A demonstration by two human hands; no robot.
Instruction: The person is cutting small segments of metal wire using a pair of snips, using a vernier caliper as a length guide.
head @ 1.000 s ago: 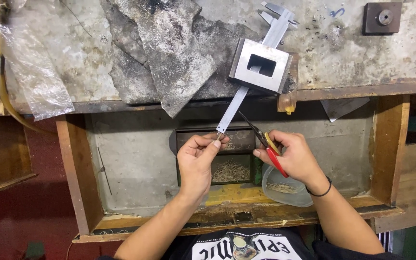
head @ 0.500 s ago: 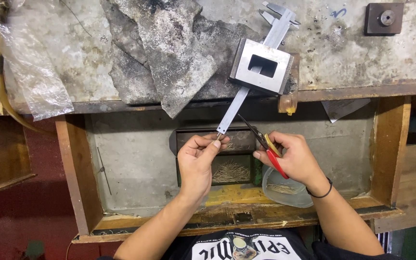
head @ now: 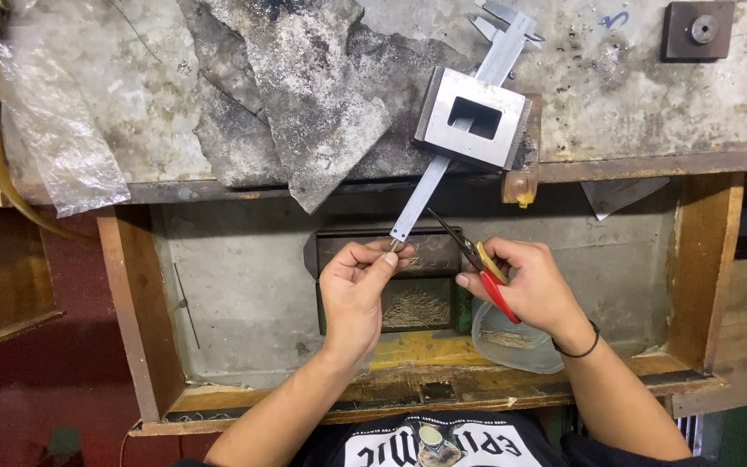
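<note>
Hands meet over an open wooden drawer (head: 131,329) below a worn, stained workbench (head: 633,95), seen from above. Left hand (head: 358,290) is pinched closed, thumb and forefinger gripping something too small to make out, right at the lower tip of a steel caliper (head: 421,195) whose long blade slants down off the bench edge. Right hand (head: 525,285) is clenched around red-and-yellow-handled pliers (head: 477,259), whose dark thin nose points up and left toward the pinching fingers, nearly touching them. The caliper's blade runs under a square metal block (head: 475,118) with a rectangular window, resting on the bench. As a judgement, the tiny piece could slip from the pinch and drop into the drawer, since the grip area is so small, and the caliper overhangs the edge, so a nudge might shift it. Beneath the hands, a dark shallow tray (head: 417,298) holds a loose heap of fine pale wire-like pins. Just beside it, under the right wrist, a clear plastic cup (head: 512,342) holds a smaller cluster of similar pins. A crumpled clear plastic bag (head: 54,130) lies at the bench's left end.
</note>
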